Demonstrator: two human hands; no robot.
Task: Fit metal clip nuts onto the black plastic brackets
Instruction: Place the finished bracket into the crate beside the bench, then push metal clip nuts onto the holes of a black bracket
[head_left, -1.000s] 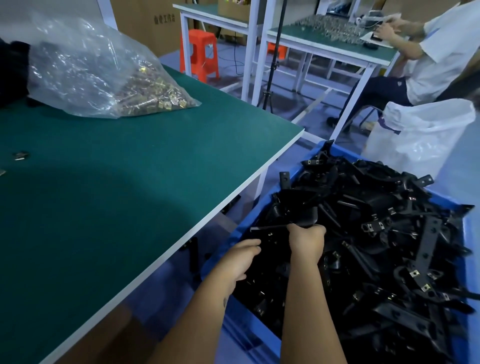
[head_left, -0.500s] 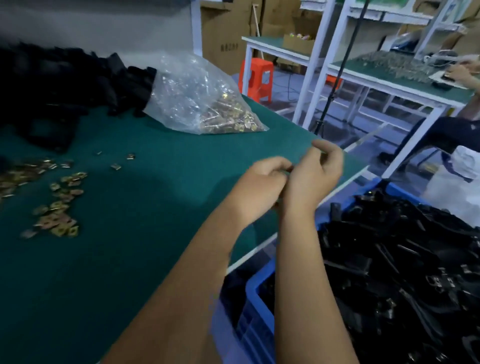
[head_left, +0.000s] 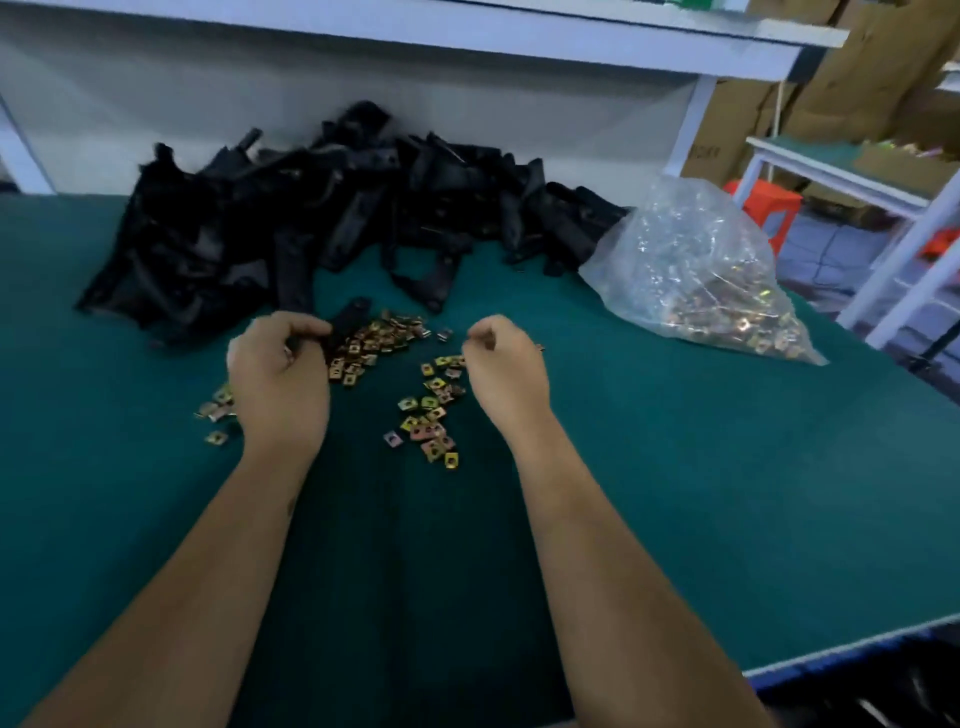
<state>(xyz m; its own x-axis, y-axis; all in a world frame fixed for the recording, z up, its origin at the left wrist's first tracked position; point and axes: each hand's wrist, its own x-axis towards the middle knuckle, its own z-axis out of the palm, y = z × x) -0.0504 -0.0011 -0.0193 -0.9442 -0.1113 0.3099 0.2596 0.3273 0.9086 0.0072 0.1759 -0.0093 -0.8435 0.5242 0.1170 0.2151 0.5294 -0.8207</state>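
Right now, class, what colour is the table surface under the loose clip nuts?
Dark green; the head view shows the table surface best.

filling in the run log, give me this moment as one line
left hand grips black bracket | right hand curled above loose clips | bracket pile, clip bag behind

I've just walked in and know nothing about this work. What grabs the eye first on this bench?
Probably the big heap of black plastic brackets at the back of the green table. Next, the gold-coloured clip nuts scattered in the middle, between the left hand, which grips a black bracket, and the curled right hand. A clear bag of clip nuts lies to the right.
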